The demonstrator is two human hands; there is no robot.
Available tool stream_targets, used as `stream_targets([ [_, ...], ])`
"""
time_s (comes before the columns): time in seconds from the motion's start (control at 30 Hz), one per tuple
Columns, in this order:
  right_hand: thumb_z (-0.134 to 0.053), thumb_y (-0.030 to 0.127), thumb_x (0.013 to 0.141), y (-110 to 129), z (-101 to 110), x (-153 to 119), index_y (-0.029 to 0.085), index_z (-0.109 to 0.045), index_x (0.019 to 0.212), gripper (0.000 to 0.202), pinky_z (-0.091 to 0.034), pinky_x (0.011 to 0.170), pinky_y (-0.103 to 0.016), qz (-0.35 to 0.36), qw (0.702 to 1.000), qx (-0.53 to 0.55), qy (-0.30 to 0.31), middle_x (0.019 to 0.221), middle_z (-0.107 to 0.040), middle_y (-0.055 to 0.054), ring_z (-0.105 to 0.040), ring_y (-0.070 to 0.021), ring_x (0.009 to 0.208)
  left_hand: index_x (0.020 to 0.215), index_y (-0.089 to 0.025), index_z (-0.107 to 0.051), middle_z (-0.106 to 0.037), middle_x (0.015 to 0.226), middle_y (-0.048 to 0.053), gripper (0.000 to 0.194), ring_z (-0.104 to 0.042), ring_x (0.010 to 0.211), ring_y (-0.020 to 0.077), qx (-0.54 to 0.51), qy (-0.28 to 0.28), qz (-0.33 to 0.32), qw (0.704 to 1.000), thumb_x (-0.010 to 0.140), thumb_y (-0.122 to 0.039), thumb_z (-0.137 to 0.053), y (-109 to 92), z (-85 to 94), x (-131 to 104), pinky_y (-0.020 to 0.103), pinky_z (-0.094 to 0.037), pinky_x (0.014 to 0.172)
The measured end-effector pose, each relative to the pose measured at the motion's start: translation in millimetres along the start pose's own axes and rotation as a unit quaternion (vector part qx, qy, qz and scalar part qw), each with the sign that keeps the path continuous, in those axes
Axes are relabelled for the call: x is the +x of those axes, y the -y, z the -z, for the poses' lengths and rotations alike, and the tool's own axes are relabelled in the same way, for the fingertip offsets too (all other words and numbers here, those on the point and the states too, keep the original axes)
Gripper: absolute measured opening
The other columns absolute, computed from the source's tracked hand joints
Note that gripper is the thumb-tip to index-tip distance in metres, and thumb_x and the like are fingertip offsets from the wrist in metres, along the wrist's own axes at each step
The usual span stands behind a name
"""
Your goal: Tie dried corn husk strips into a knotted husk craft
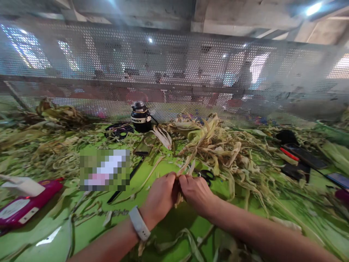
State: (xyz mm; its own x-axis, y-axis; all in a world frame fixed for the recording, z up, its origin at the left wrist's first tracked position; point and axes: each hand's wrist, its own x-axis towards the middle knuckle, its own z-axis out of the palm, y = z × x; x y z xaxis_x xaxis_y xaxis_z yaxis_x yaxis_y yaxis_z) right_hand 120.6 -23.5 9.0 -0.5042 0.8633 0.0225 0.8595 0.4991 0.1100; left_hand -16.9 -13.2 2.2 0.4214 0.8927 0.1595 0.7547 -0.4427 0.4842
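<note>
My left hand [163, 191], with a white band on the wrist, is closed on a strand of dried corn husk [188, 162]. Beside it my right hand [197, 191] pinches the same husk, the two hands touching at the knuckles. One end of the husk rises toward a heap of dry husks [218, 145], and a short end hangs below the fingers. The fingertips are mostly hidden. Just behind my right hand lie black-handled scissors [207, 176], partly covered by husk.
A green tabletop [147, 173] carries scattered husks. A black jar-shaped bottle [141, 118] stands at the back before a perforated metal screen [174, 69]. At left sits a magenta power strip [29, 203] with a white plug. A phone [304, 154] lies at right.
</note>
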Motion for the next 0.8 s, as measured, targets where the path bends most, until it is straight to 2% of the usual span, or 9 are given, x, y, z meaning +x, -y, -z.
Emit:
stream_targets([
  [0.17, -0.044, 0.002, 0.083, 2.9, -3.0, -3.7, 0.011, -0.049, 0.092, 0.014, -0.044, 0.051, -0.025, 0.04, 0.999, -0.012, -0.031, 0.08, -0.064, -0.012, -0.065, -0.021, 0.068, 0.078, -0.017, -0.051, -0.066, 0.077, 0.01, 0.012, -0.06, 0.067, 0.0195, 0.013, 0.018, 0.005, 1.0, 0.084, -0.015, -0.041, -1.0, 2.0, -0.1, 0.027, -0.034, 0.058],
  [0.3, -0.043, 0.007, 0.086, 0.3, 0.7, -6.0, 0.013, -0.052, 0.085, 0.011, -0.039, 0.051, -0.024, 0.038, 0.997, 0.015, -0.071, 0.074, -0.064, -0.009, -0.062, -0.0185, 0.063, 0.07, -0.015, -0.054, -0.063, 0.064, 0.01, 0.017, -0.057, 0.056, 0.0197, 0.054, 0.032, 0.029, 0.998, 0.082, -0.014, -0.042, 8.3, 4.0, 4.1, 0.028, -0.028, 0.052],
  [0.4, -0.042, 0.014, 0.089, -22.5, 8.4, -2.3, 0.013, -0.057, 0.079, 0.017, -0.035, 0.05, -0.021, -0.049, 0.99, 0.082, -0.108, 0.067, -0.065, -0.006, -0.058, -0.0134, 0.055, 0.073, -0.015, -0.057, -0.065, 0.066, 0.008, 0.025, -0.058, 0.058, 0.019, 0.05, 0.013, 0.048, 0.998, 0.086, -0.021, -0.037, 20.9, 18.2, 11.1, 0.027, -0.03, 0.053],
  [0.5, -0.048, 0.016, 0.084, -64.7, 19.9, 0.6, 0.015, -0.061, 0.075, 0.016, -0.036, 0.053, -0.022, -0.156, 0.963, 0.127, -0.178, 0.064, -0.066, -0.004, -0.058, -0.0133, 0.054, 0.073, -0.016, -0.058, -0.066, 0.066, 0.006, 0.02, -0.058, 0.062, 0.0188, 0.08, -0.047, 0.12, 0.988, 0.083, -0.018, -0.041, 39.3, 42.4, 19.2, 0.027, -0.031, 0.056],
  [0.6, -0.051, 0.016, 0.079, -115.2, 37.1, -5.8, 0.016, -0.064, 0.075, 0.013, -0.038, 0.052, -0.022, -0.26, 0.92, 0.182, -0.231, 0.06, -0.065, -0.001, -0.059, -0.0136, 0.051, 0.069, -0.018, -0.057, -0.064, 0.063, 0.005, 0.018, -0.057, 0.062, 0.0197, 0.076, -0.095, 0.176, 0.977, 0.08, -0.021, -0.043, 60.7, 66.8, 24.0, 0.027, -0.032, 0.057],
  [0.67, -0.054, 0.018, 0.077, -146.1, 51.2, -14.9, 0.015, -0.065, 0.076, 0.011, -0.039, 0.053, -0.023, -0.323, 0.873, 0.233, -0.282, 0.057, -0.064, -0.001, -0.06, -0.0129, 0.049, 0.065, -0.019, -0.055, -0.061, 0.06, 0.005, 0.017, -0.056, 0.064, 0.0212, 0.019, -0.149, 0.208, 0.967, 0.078, -0.022, -0.046, 71.4, 78.3, 24.9, 0.028, -0.033, 0.058],
  [0.73, -0.056, 0.023, 0.077, -168.8, 64.8, -24.4, 0.013, -0.063, 0.071, 0.014, -0.039, 0.052, -0.023, -0.37, 0.814, 0.277, -0.351, 0.055, -0.062, -0.003, -0.058, -0.0118, 0.049, 0.061, -0.019, -0.053, -0.06, 0.059, 0.005, 0.021, -0.056, 0.062, 0.0202, -0.021, -0.14, 0.215, 0.966, 0.079, -0.024, -0.044, 75.7, 83.5, 24.6, 0.029, -0.035, 0.058],
  [0.77, -0.055, 0.025, 0.078, -175.4, 70.4, -28.1, 0.012, -0.063, 0.07, 0.018, -0.039, 0.05, -0.022, -0.368, 0.785, 0.334, -0.369, 0.058, -0.062, -0.004, -0.057, -0.0101, 0.048, 0.06, -0.018, -0.054, -0.061, 0.058, 0.005, 0.022, -0.056, 0.059, 0.0187, -0.046, -0.124, 0.214, 0.968, 0.079, -0.026, -0.044, 75.4, 83.5, 24.5, 0.028, -0.037, 0.057],
  [0.8, -0.057, 0.026, 0.077, -178.2, 74.7, -30.6, 0.012, -0.061, 0.067, 0.018, -0.039, 0.046, -0.021, -0.367, 0.772, 0.357, -0.376, 0.057, -0.062, -0.004, -0.054, -0.0085, 0.043, 0.061, -0.018, -0.055, -0.062, 0.059, 0.004, 0.024, -0.057, 0.056, 0.017, -0.078, -0.1, 0.21, 0.97, 0.079, -0.029, -0.046, 73.9, 81.8, 24.4, 0.027, -0.04, 0.056],
])
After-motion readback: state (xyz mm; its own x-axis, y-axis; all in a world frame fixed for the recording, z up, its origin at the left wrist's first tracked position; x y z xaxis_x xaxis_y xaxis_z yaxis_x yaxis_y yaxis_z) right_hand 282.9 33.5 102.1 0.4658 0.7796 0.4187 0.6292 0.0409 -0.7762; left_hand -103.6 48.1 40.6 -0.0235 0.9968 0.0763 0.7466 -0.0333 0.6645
